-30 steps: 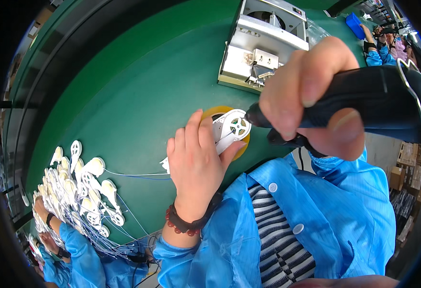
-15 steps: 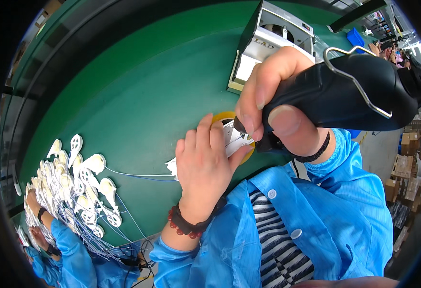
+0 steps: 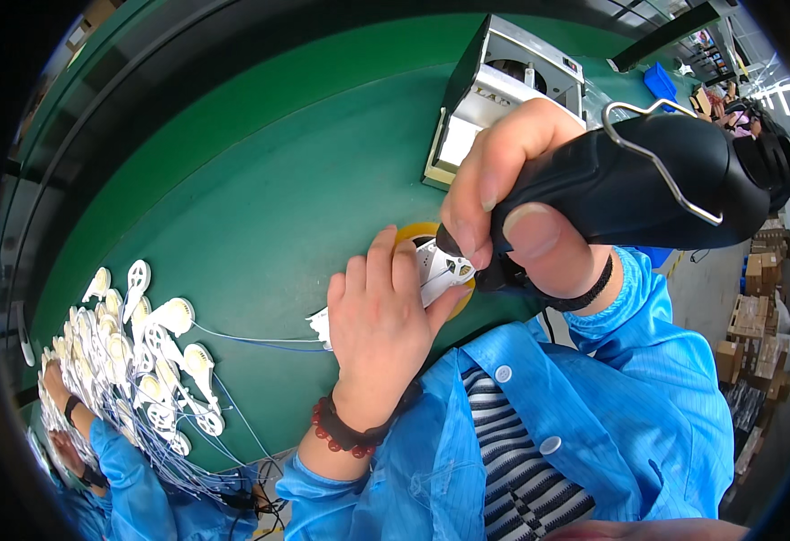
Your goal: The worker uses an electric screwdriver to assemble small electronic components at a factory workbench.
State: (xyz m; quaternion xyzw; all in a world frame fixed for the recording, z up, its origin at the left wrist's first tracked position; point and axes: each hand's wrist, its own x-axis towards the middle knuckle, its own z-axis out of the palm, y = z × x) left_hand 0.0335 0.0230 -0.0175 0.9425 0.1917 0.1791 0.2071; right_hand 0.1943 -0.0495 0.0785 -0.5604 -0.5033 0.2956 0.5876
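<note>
My right hand (image 3: 539, 221) is wrapped round a black electric screwdriver (image 3: 652, 176) with a metal hanging loop. The driver's front end points left and down at a white plastic fan-shaped part (image 3: 433, 272); its tip is hidden by my fingers. My left hand (image 3: 377, 307) holds that part down, thumb on the near side and fingers across the far side. Under the part lies a yellow ring like a tape roll (image 3: 417, 232). Thin white and blue wires (image 3: 260, 341) run left from the part toward the pile.
A heap of similar white parts (image 3: 115, 347) with wires lies at the left, where a co-worker's hand (image 3: 55, 386) reaches in. A metal box-shaped machine (image 3: 503, 86) stands on the green table (image 3: 278, 171) beyond my right hand. A blue bin (image 3: 659, 81) sits farther back.
The whole view has shifted slightly. Both hands keep their grips, and the white part's round end shows a little more beside the driver.
</note>
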